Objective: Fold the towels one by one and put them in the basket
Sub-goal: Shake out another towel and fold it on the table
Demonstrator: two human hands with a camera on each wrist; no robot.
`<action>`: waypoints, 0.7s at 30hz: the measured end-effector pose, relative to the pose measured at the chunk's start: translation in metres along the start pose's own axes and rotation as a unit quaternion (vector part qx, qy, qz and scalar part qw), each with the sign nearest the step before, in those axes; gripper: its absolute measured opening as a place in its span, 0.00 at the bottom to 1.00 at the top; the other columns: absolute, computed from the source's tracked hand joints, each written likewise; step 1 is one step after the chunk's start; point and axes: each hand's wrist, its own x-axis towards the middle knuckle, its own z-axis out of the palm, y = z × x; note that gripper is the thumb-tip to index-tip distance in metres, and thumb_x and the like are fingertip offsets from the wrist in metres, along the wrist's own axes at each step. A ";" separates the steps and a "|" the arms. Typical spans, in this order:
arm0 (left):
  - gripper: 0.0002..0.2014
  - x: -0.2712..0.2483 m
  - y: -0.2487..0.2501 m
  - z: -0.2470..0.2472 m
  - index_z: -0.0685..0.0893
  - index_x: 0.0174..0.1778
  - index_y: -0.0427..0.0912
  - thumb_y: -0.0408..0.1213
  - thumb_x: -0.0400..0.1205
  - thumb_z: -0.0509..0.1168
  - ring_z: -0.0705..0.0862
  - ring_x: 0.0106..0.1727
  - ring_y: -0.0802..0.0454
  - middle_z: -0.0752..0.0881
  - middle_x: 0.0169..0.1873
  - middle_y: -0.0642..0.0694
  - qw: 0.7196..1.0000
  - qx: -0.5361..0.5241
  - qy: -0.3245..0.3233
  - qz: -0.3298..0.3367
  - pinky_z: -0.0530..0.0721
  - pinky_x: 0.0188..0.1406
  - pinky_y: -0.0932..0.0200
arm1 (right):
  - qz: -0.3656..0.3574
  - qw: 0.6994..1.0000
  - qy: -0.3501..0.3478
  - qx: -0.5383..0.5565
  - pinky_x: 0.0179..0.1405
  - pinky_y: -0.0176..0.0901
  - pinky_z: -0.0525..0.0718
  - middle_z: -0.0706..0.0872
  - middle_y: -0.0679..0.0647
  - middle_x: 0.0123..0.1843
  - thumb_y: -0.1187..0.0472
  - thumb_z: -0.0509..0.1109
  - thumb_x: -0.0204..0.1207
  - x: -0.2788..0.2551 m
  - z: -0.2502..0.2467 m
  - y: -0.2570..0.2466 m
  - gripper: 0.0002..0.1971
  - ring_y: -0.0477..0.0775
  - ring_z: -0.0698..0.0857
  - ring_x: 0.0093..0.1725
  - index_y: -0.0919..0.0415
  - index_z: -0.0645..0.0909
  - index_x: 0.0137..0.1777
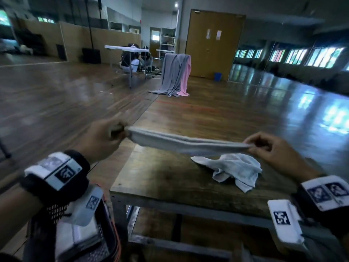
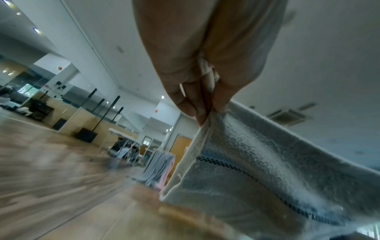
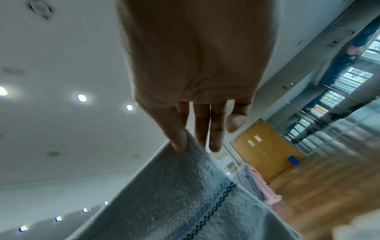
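Stretching between two hands, a pale grey towel hangs in the air above a wooden surface, its long axis running left to right and dipping slightly toward the right. The left hand pinches one end between thumb and curled fingers; the right hand pinches the other end between thumb and forefinger, its other fingers loose. In the wrist views the cloth shows a dark patterned stripe. Just below the held towel, near the right hand, a second towel lies crumpled on the surface. A dark mesh basket sits low at the left, beside the surface's corner, partly hidden by the left wrist. Farther off, grey and pink cloths drape over a stand on the wood floor.
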 end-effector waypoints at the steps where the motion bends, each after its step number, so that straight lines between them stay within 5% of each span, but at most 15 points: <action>1: 0.05 -0.016 -0.007 0.012 0.86 0.44 0.34 0.24 0.75 0.70 0.85 0.34 0.49 0.88 0.34 0.42 0.999 -0.007 -0.034 -0.020 0.83 0.37 0.55 | 0.018 0.999 -0.039 -0.012 0.41 0.32 0.80 0.87 0.44 0.39 0.69 0.73 0.71 -0.010 0.014 0.011 0.15 0.39 0.84 0.39 0.44 0.82 0.40; 4: 0.07 -0.056 -0.031 0.045 0.84 0.40 0.40 0.22 0.75 0.68 0.83 0.35 0.62 0.86 0.32 0.50 0.986 -0.050 -0.141 -0.075 0.78 0.37 0.70 | 0.061 0.990 -0.125 -0.034 0.45 0.33 0.79 0.88 0.47 0.42 0.67 0.74 0.71 -0.036 0.054 0.045 0.14 0.42 0.84 0.44 0.43 0.82 0.40; 5: 0.08 -0.065 -0.039 0.056 0.83 0.40 0.41 0.23 0.75 0.68 0.84 0.37 0.59 0.86 0.33 0.49 0.978 -0.061 -0.175 -0.092 0.78 0.38 0.72 | 0.074 0.987 -0.141 -0.030 0.47 0.35 0.80 0.88 0.48 0.43 0.67 0.73 0.72 -0.041 0.065 0.055 0.13 0.41 0.85 0.45 0.44 0.83 0.41; 8: 0.09 -0.077 -0.065 0.083 0.80 0.40 0.46 0.26 0.79 0.64 0.85 0.43 0.45 0.86 0.38 0.44 0.957 -0.072 -0.235 -0.152 0.82 0.43 0.54 | 0.120 0.981 -0.152 0.006 0.54 0.44 0.84 0.88 0.49 0.47 0.67 0.73 0.73 -0.042 0.094 0.081 0.11 0.44 0.87 0.48 0.48 0.83 0.44; 10: 0.09 -0.077 -0.078 0.100 0.78 0.41 0.48 0.27 0.80 0.63 0.84 0.44 0.44 0.84 0.39 0.43 0.947 -0.081 -0.249 -0.185 0.83 0.44 0.48 | 0.138 0.982 -0.132 0.005 0.51 0.36 0.82 0.87 0.44 0.47 0.67 0.72 0.73 -0.038 0.113 0.095 0.12 0.43 0.86 0.49 0.47 0.82 0.44; 12: 0.11 -0.071 -0.086 0.116 0.77 0.41 0.50 0.27 0.79 0.63 0.83 0.45 0.43 0.83 0.39 0.45 0.949 -0.069 -0.250 -0.178 0.81 0.46 0.48 | 0.161 0.983 -0.090 -0.004 0.48 0.36 0.80 0.87 0.45 0.45 0.68 0.70 0.74 -0.031 0.133 0.106 0.10 0.46 0.86 0.48 0.49 0.81 0.44; 16: 0.04 -0.051 -0.099 0.140 0.80 0.47 0.36 0.27 0.79 0.63 0.84 0.46 0.39 0.85 0.42 0.38 0.959 -0.045 -0.239 -0.148 0.82 0.49 0.41 | 0.174 0.972 -0.081 -0.136 0.51 0.49 0.79 0.84 0.49 0.43 0.61 0.66 0.77 -0.015 0.158 0.122 0.05 0.55 0.83 0.48 0.49 0.76 0.46; 19: 0.06 -0.043 -0.108 0.149 0.79 0.52 0.42 0.34 0.81 0.61 0.82 0.43 0.45 0.87 0.45 0.43 0.951 0.029 -0.279 -0.126 0.79 0.40 0.54 | 0.149 0.963 -0.114 -0.195 0.55 0.54 0.75 0.84 0.49 0.47 0.57 0.62 0.78 -0.007 0.164 0.129 0.03 0.55 0.81 0.51 0.49 0.75 0.49; 21: 0.08 -0.038 -0.108 0.151 0.78 0.56 0.49 0.41 0.83 0.58 0.82 0.45 0.48 0.86 0.49 0.49 0.921 0.112 -0.353 -0.117 0.75 0.37 0.60 | 0.148 0.954 -0.150 -0.213 0.53 0.51 0.75 0.84 0.50 0.46 0.56 0.61 0.78 -0.006 0.165 0.132 0.03 0.56 0.82 0.49 0.49 0.75 0.49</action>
